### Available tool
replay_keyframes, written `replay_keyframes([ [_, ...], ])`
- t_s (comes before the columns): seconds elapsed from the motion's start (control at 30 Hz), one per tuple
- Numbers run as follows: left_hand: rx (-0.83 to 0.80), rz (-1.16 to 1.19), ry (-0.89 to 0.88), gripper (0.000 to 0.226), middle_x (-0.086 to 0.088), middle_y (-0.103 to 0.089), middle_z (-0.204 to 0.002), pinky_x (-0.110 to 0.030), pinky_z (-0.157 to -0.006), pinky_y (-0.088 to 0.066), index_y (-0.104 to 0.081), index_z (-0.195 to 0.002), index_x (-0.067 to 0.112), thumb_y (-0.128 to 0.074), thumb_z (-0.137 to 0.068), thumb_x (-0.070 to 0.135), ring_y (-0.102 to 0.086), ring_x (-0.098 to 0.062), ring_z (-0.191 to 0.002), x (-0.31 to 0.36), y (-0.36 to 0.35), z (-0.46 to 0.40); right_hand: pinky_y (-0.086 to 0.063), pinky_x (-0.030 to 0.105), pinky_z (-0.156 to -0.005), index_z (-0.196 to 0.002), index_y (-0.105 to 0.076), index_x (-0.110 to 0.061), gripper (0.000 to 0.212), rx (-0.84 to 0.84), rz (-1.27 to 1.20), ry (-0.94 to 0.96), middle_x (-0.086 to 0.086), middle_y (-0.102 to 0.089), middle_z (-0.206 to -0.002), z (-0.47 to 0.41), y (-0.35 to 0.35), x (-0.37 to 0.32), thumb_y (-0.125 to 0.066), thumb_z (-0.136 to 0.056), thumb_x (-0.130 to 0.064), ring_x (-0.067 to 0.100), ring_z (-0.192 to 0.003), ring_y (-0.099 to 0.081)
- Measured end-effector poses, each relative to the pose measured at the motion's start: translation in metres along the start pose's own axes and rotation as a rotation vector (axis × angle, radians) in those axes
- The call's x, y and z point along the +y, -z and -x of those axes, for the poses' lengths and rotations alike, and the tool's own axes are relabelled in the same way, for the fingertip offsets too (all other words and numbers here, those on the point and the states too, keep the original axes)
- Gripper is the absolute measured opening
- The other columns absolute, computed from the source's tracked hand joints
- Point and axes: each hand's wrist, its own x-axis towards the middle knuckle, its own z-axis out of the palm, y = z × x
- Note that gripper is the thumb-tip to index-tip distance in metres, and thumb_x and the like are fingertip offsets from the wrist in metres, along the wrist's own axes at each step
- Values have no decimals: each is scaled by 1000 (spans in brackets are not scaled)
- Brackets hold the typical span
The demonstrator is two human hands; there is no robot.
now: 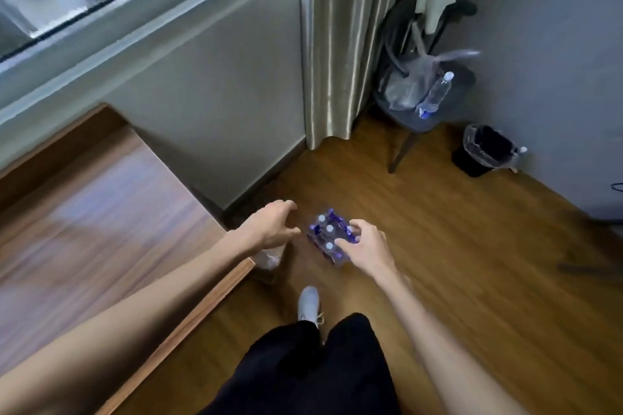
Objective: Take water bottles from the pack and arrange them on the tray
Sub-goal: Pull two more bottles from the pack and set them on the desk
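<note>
A shrink-wrapped pack of water bottles point(328, 234) with white caps and blue labels stands on the wooden floor near the wall. My right hand point(365, 244) hovers over its right side, fingers spread and touching the wrap near the caps. My left hand point(274, 222) is open just left of the pack, fingers apart, holding nothing. No tray is in view.
A wooden table point(101, 212) fills the left. A chair point(421, 91) in the corner holds a single bottle point(436, 94) and a plastic bag. A black bin point(482, 150) stands by the right wall. A curtain point(347, 37) hangs behind. My legs and white shoe point(308, 303) are below.
</note>
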Motion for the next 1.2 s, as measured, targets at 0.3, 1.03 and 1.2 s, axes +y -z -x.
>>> replay_keyframes([
  [0.3, -115, 141, 246, 53, -19, -60, -135, -38, -98, -49, -51, -137, 4, -60, -91, 28, -58, -34, -124, 42, -44, -113, -46, 31, -99, -129, -61, -9, 50, -191, 27, -82, 7, -68, -125, -124, 46, 49, -74, -83, -25, 23, -121, -59],
  [1.03, -232, 502, 542, 48, -18, -66, -124, -43, -95, -52, -58, -131, 12, -63, -88, 32, -62, -36, -111, -55, -340, -384, -49, 34, -96, -123, -63, -9, 40, -471, 367, -176, 14, -70, -118, -446, -192, 243, -69, -85, -21, 31, -114, -63],
  [1.2, -231, 501, 561, 57, -25, -54, -135, -49, -97, -49, -43, -139, 5, -62, -89, 25, -57, -43, -118, -81, -437, -432, -47, 32, -89, -136, -50, -13, 51, -478, 423, -108, 13, -62, -133, -499, -258, 295, -65, -89, -26, 31, -121, -60],
])
